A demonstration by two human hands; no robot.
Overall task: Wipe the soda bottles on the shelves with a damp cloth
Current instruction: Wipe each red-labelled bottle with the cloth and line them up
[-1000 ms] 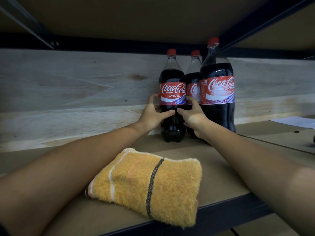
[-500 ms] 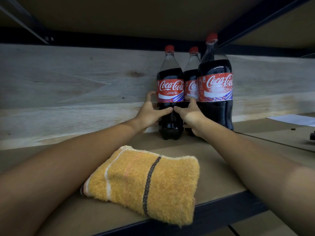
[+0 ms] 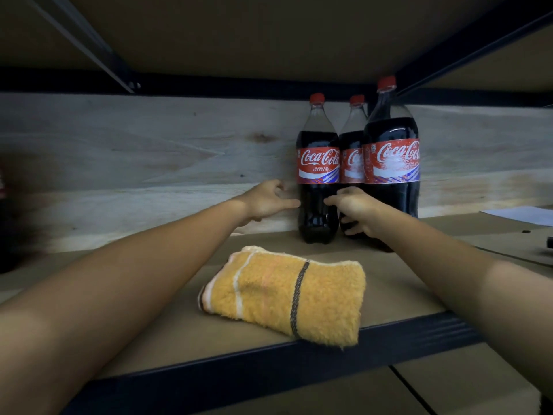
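Three Coca-Cola bottles stand upright, packed together against the pale plywood back wall [image 3: 149, 163] of the shelf [image 3: 269, 363], probably pushed there to free the front. The left bottle [image 3: 317, 175] sits between both hands. The left hand [image 3: 266, 202] hovers beside it, fingers loosely spread, gripping nothing; its thumb tip looks barely apart from the plastic, though the dim light makes that uncertain. The right hand [image 3: 354, 209] is relaxed too, its fingers resting near the base of the middle bottle [image 3: 353, 154]. The larger bottle [image 3: 390, 163] stands rightmost. The folded orange terry cloth [image 3: 284, 298], fluffy with a dark stripe, lies unused at the shelf's front edge.
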